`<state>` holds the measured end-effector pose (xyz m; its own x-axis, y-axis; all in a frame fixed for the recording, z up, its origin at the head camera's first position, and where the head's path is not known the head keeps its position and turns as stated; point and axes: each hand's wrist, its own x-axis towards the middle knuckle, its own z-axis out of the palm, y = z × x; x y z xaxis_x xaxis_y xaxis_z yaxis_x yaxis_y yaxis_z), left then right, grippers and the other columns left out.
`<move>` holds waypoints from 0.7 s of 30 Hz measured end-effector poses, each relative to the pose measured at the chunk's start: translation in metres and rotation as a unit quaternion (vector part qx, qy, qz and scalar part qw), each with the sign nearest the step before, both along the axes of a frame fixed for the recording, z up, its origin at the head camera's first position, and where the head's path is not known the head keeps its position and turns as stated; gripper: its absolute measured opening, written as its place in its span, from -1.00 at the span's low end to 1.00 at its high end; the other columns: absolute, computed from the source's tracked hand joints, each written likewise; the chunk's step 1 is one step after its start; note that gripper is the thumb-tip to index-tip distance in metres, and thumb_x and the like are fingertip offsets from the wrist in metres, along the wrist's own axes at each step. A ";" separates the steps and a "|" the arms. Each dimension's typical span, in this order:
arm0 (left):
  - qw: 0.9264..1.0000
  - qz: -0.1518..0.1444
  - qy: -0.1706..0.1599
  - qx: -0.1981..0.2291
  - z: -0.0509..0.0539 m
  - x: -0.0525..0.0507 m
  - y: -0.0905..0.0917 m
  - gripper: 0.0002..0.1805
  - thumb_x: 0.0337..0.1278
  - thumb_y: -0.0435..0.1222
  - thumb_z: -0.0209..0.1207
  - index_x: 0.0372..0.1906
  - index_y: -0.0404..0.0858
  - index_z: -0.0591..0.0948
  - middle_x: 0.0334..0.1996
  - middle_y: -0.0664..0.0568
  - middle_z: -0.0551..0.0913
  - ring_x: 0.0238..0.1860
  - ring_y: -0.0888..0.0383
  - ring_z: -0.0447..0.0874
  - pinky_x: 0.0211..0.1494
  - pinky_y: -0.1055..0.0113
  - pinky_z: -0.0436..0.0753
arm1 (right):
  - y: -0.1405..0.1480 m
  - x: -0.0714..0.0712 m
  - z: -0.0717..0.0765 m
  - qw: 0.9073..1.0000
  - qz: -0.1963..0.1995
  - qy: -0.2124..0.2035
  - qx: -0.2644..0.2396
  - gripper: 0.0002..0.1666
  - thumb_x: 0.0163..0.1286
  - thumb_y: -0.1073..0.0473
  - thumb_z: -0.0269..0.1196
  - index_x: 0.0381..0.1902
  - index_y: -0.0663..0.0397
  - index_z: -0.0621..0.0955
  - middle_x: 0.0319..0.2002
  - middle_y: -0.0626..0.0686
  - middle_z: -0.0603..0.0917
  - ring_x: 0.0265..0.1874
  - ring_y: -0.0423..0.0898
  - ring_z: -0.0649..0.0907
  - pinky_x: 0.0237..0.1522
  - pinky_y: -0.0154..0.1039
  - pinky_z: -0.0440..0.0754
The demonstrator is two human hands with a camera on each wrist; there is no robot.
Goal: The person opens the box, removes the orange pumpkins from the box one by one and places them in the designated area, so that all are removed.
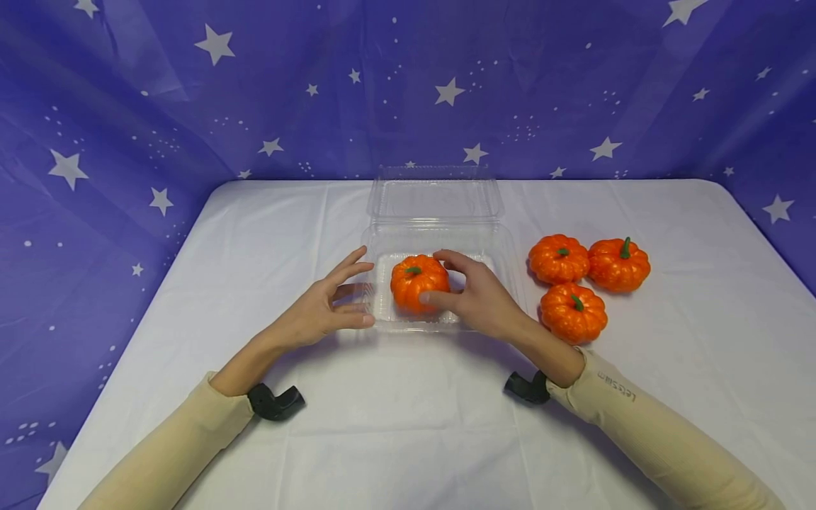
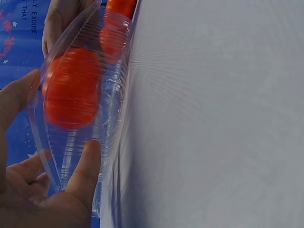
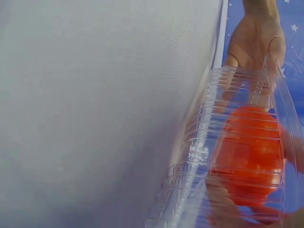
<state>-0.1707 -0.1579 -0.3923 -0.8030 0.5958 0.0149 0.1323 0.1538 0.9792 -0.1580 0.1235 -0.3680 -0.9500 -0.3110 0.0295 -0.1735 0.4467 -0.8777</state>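
Observation:
A clear plastic clamshell container (image 1: 408,325) lies on the table, its lid (image 1: 436,198) folded back behind it. Inside the base, my right hand (image 1: 481,297) grips a small orange pumpkin (image 1: 414,280) with a green stem, thumb at the near side and fingers round the right. The pumpkin also shows through the ribbed wall in the left wrist view and the right wrist view. At the container's left side, my left hand (image 1: 319,308) spreads its fairly straight fingers against the wall and rim. The right hand's lower fingers are partly hidden in the head view.
Right of the container, three more orange pumpkins sit close together: one at the back left (image 1: 551,262), one at the back right (image 1: 615,269) and one in front (image 1: 570,319). White cloth (image 1: 401,425) covers the table. A purple star-patterned curtain (image 1: 382,113) hangs behind it.

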 end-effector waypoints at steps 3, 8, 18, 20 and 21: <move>1.000 0.001 -0.001 0.002 0.001 0.000 0.000 -0.12 0.08 -0.43 0.40 0.48 -0.37 0.20 0.59 0.12 -0.18 0.41 -0.23 0.21 0.26 0.22 0.52 | 0.000 0.001 -0.001 1.000 0.001 0.005 -0.026 -0.25 0.22 0.14 0.46 0.31 0.17 0.43 0.27 0.13 0.50 0.28 0.06 0.46 0.30 0.06 0.43; 1.000 0.001 0.001 0.000 0.001 0.000 0.000 -0.11 0.07 -0.42 0.40 0.48 -0.36 0.21 0.59 0.12 -0.18 0.40 -0.23 0.23 0.25 0.19 0.53 | 0.000 0.001 -0.002 0.998 0.007 0.014 -0.056 -0.25 0.22 0.22 0.45 0.31 0.17 0.40 0.26 0.12 0.48 0.20 -0.01 0.51 0.17 -0.05 0.58; 1.000 0.006 0.003 -0.004 0.003 0.002 0.001 -0.12 0.05 -0.44 0.41 0.46 -0.38 0.22 0.59 0.10 -0.16 0.39 -0.24 0.25 0.21 0.19 0.57 | -0.001 0.008 0.002 0.995 -0.003 0.074 -0.070 -0.22 0.24 0.26 0.43 0.38 0.13 0.38 0.28 0.11 0.42 0.22 0.00 0.47 0.05 -0.07 0.66; 1.000 0.008 0.002 -0.006 0.004 0.003 0.002 -0.12 0.05 -0.45 0.41 0.47 -0.38 0.22 0.59 0.11 -0.16 0.39 -0.23 0.25 0.21 0.20 0.57 | -0.001 0.010 0.003 0.994 -0.016 0.089 -0.059 -0.24 0.24 0.23 0.43 0.37 0.11 0.41 0.27 0.11 0.42 0.21 -0.01 0.46 0.01 -0.07 0.68; 1.000 0.008 0.002 -0.007 0.005 0.003 0.002 -0.11 0.05 -0.45 0.41 0.47 -0.38 0.22 0.59 0.11 -0.16 0.39 -0.23 0.25 0.21 0.20 0.57 | -0.001 0.011 0.004 0.994 -0.022 0.091 -0.055 -0.25 0.24 0.21 0.43 0.36 0.09 0.42 0.26 0.11 0.42 0.20 -0.01 0.46 -0.01 -0.07 0.68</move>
